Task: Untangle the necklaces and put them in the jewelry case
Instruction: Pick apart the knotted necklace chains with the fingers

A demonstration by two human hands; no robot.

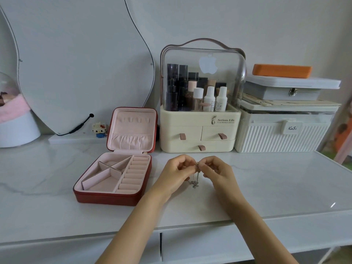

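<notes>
We saw the red square zip-around jewelry case (pixel 114 180) lying open on the white marble-patterned desk (pixel 266 187), its pink velvety compartments and ring rolls holding nothing, its lid upright. Behind stood a cream plastic organizer with a clear domed cover (pixel 200 111), packed with bottles. Just right of the case, our left hand (pixel 176 173) and right hand (pixel 217 172) pinched the thin silver chain necklaces (pixel 196 177) between curled fingers; the tangled strands hung vertically, their lower ends bunched near the desk.
</notes>
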